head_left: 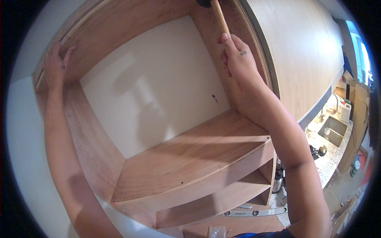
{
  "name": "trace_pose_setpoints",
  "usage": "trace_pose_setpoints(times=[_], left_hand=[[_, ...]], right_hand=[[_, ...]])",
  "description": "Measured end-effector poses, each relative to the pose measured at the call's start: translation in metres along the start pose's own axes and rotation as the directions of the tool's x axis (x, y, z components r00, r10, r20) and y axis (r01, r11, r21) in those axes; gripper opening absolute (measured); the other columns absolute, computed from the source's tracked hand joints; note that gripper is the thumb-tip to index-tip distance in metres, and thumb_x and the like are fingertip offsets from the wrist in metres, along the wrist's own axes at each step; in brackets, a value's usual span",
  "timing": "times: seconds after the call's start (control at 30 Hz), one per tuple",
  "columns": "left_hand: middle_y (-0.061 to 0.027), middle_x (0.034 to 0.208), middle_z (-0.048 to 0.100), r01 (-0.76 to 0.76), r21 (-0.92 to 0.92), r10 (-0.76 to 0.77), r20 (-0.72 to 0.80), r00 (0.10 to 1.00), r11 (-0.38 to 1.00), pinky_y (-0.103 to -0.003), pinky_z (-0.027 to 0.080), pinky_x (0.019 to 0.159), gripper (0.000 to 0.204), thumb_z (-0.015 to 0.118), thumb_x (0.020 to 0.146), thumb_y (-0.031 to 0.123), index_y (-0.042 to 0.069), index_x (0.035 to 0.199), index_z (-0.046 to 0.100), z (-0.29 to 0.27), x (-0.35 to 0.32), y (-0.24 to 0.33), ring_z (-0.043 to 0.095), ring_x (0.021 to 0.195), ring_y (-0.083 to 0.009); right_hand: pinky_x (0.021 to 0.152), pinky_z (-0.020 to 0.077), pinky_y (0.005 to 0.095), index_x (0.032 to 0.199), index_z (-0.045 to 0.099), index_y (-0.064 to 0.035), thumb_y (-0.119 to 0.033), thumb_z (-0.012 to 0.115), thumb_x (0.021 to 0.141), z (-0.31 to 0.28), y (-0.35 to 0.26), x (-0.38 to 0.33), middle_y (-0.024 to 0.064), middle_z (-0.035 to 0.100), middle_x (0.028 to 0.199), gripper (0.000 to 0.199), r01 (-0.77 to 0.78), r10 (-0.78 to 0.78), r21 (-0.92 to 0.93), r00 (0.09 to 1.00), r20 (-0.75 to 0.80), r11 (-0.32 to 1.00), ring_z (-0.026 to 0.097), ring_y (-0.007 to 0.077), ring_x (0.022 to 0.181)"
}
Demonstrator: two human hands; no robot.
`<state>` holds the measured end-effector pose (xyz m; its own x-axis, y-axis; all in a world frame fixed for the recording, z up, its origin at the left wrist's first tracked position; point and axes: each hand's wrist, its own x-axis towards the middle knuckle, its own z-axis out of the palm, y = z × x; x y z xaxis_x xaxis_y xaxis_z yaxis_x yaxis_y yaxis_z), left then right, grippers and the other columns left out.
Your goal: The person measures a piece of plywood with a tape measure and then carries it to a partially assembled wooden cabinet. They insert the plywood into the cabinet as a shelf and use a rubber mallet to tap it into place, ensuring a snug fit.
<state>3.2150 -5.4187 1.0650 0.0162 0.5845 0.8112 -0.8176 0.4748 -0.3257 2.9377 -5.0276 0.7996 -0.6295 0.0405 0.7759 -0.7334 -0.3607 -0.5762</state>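
Note:
An open wooden cabinet box with a pale back panel fills the middle of the view. My left hand holds the front edge of its frame at the upper left, fingers on the edge and thumb on the inner side. Near the cabinet's right side, my right hand is closed around the wooden handle of a mallet. The mallet's dark head points up and is partly cut off by the top of the picture. Shadows of a hand and the mallet fall on the back panel.
Pale wood cabinet doors adjoin on the right. Below the box are lower shelves, a spirit level and a small clear bag. Farther right, a counter holds a sink and a white jug, beside cardboard.

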Motion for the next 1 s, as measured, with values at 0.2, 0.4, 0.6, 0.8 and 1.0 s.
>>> trace_pose_setpoints(times=[0.2,0.4,0.6,0.8,1.0], left_hand=[[-0.0216,0.128,0.067,0.013,-0.027,-0.011,0.043,0.999,1.0,-0.05,0.048,0.102,0.063,0.07,0.093,0.054,0.005,0.132,0.063,0.004,0.002,-0.01,0.062,0.117,-0.0436],[-0.0249,0.126,0.068,0.045,-0.074,-0.037,0.103,0.994,0.996,-0.048,0.049,0.101,0.065,0.072,0.092,0.053,0.0,0.129,0.065,-0.009,0.012,0.008,0.063,0.114,-0.0461],[-0.0196,0.119,0.071,0.019,-0.039,-0.019,0.012,1.0,0.999,-0.05,0.05,0.094,0.061,0.072,0.09,0.056,0.006,0.126,0.068,0.0,0.008,-0.001,0.064,0.107,-0.0422],[-0.0185,0.117,0.07,-0.01,-0.074,0.007,-0.037,0.999,0.997,-0.051,0.05,0.092,0.058,0.074,0.09,0.05,0.006,0.126,0.064,0.01,0.006,-0.011,0.063,0.107,-0.0426],[-0.0252,0.125,0.067,0.078,-0.048,-0.075,0.066,0.995,0.996,-0.051,0.048,0.1,0.065,0.072,0.092,0.052,0.001,0.133,0.063,-0.021,0.002,0.014,0.061,0.116,-0.0446]], right_hand=[[0.049,0.0458,0.0352,0.102,0.061,-0.0024,-0.048,0.045,0.109,0.028,0.017,0.015,0.0052,0.057,0.072,0.049,-0.033,0.034,0.057,0.999,-0.027,0.998,0.055,0.0161,0.056],[0.048,0.0448,0.0364,0.101,0.06,-0.0006,-0.05,0.045,0.108,0.058,0.027,0.083,0.0073,0.058,0.071,0.052,0.073,-0.074,-0.015,0.989,-0.129,0.997,0.056,0.0188,0.054],[0.049,0.0473,0.0389,0.102,0.061,0.0013,-0.051,0.045,0.108,0.055,0.023,0.07,0.0079,0.059,0.068,0.055,0.008,-0.005,0.04,0.998,-0.055,0.999,0.057,0.0211,0.052],[0.046,0.0456,0.0358,0.101,0.06,-0.0016,-0.047,0.045,0.109,0.031,0.014,0.043,0.0064,0.057,0.068,0.049,0.123,-0.118,0.06,0.99,-0.073,0.991,0.056,0.0176,0.052],[0.046,0.0431,0.0344,0.099,0.059,-0.0028,-0.046,0.044,0.11,0.012,-0.011,0.004,0.0038,0.055,0.068,0.047,0.092,-0.085,0.113,0.994,-0.07,0.989,0.053,0.014,0.053]])
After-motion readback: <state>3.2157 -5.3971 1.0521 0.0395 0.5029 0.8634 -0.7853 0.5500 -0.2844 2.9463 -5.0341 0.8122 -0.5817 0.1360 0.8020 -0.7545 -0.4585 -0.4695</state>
